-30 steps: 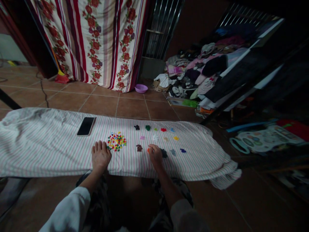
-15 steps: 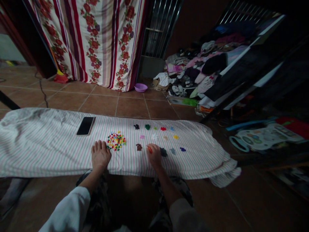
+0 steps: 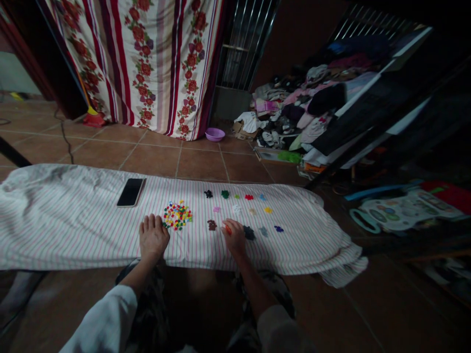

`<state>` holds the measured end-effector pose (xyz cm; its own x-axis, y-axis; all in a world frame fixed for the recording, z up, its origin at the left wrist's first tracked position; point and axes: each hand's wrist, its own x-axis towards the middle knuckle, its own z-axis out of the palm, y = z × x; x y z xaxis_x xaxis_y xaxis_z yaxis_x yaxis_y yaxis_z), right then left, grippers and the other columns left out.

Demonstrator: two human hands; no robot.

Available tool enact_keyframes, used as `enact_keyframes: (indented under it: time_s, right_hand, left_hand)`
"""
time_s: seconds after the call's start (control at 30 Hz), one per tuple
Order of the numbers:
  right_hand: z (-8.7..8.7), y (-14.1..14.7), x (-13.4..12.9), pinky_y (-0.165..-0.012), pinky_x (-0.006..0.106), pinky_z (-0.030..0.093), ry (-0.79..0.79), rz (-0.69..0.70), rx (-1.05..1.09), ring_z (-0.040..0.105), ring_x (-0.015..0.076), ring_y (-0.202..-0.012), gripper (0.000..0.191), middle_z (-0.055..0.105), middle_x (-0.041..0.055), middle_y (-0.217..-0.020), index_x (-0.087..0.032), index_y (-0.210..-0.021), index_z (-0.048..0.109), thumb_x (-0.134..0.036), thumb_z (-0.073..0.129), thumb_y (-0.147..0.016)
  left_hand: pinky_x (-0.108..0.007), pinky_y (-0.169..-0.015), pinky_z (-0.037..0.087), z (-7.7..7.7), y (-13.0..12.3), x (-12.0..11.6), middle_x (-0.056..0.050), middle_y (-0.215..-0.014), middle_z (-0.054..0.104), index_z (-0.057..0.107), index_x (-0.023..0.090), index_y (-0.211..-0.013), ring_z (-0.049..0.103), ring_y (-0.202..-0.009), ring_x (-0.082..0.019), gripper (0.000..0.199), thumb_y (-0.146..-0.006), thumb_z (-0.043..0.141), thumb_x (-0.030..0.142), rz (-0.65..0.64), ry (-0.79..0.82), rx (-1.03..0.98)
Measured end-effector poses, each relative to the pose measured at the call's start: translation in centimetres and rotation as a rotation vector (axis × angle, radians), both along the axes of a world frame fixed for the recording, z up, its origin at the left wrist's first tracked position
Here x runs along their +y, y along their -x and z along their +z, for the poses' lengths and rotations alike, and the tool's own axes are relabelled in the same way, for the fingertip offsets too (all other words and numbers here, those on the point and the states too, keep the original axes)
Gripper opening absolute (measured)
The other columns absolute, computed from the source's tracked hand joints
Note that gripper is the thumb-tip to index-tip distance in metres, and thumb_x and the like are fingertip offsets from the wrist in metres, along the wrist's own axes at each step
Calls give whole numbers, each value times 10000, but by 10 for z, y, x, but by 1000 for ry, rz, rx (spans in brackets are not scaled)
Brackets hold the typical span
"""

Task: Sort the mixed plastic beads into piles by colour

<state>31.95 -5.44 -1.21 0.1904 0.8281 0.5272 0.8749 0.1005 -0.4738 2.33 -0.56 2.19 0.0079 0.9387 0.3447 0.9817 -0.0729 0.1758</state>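
Striped cloth (image 3: 91,235) runs between the mixed pile (image 3: 178,215) and the brown pieces (image 3: 212,225). The left hand (image 3: 153,237), palm down with fingers extended, lies beside the pile, near the cloth's front edge. The right hand (image 3: 234,237) half-curls at small, bright orange pieces (image 3: 228,229); its grip I cannot tell.

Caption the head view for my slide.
Left hand beside multicoloured pieces, right hand among single-colour clusters on a striped cloth.

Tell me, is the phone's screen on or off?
Off, it seems: the phone on the striped cloth shows only a black face, with no picture or glow.
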Motion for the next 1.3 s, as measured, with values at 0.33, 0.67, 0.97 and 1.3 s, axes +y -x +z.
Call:
enact_keyframes:
  time_s: [0.33, 0.67, 0.97, 1.3]
  right_hand:
    - [1, 0, 0, -924, 427, 452, -20, -3, 7, 598, 249, -1024, 317, 691, 123, -1047, -175, -971, 714, -380, 477, -921]
    - [2, 1, 0, -946, 455, 447, -66, -14, 50, 598, 246, -1039, 393, 689, 134, -1053, -161, -1017, 681, -383, 362, -951]
    - [8, 2, -1, -963, 491, 432, -112, -77, 53, 578, 262, -1082, 362, 667, 143, -1079, -162, -1042, 648, -363, 363, -947]
    - [40, 60, 30, -940, 433, 446, -115, 178, 20, 556, 231, -1019, 310, 677, 90, -985, -198, -988, 712, -255, 414, -927]
  left_hand:
    - [-500, -1093, 319, -3, 1, 1, -210, -1366, 525, 553, 74, -1255, 414, -1337, -339, 466, -853, 382, 237, -4, -15, -1]
    - [-501, -1107, 307, -4, 1, 2, -226, -1378, 511, 544, 48, -1263, 403, -1348, -359, 476, -859, 371, 232, 0, 7, 3]
    - [-509, -1117, 291, -9, 1, 4, -232, -1387, 505, 533, 45, -1283, 395, -1359, -354, 496, -854, 385, 245, 5, 12, -7]
    - [-516, -1110, 295, -11, 2, 4, -230, -1397, 496, 528, 55, -1294, 392, -1360, -353, 497, -855, 393, 246, 0, 5, -28]
